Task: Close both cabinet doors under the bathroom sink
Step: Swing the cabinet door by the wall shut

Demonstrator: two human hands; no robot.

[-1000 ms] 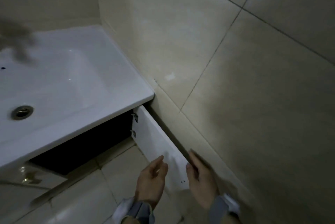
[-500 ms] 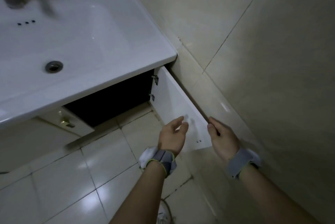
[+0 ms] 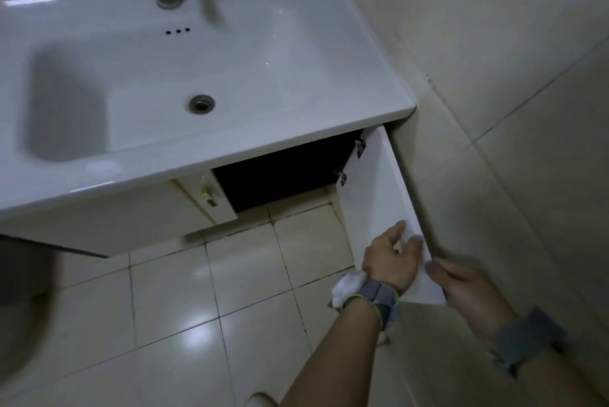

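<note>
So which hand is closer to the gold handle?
Left. The left hand rests on the open door's inner face, on the side toward the gold handle. The right hand is at the door's outer edge, farther away.

right door (image 3: 375, 195): white, swung wide open against wall | left door (image 3: 204, 200): white, slightly ajar

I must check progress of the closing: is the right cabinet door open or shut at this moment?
Open. The right cabinet door is swung out wide against the wall, showing the dark cabinet interior. Both hands are at its free edge.
</note>
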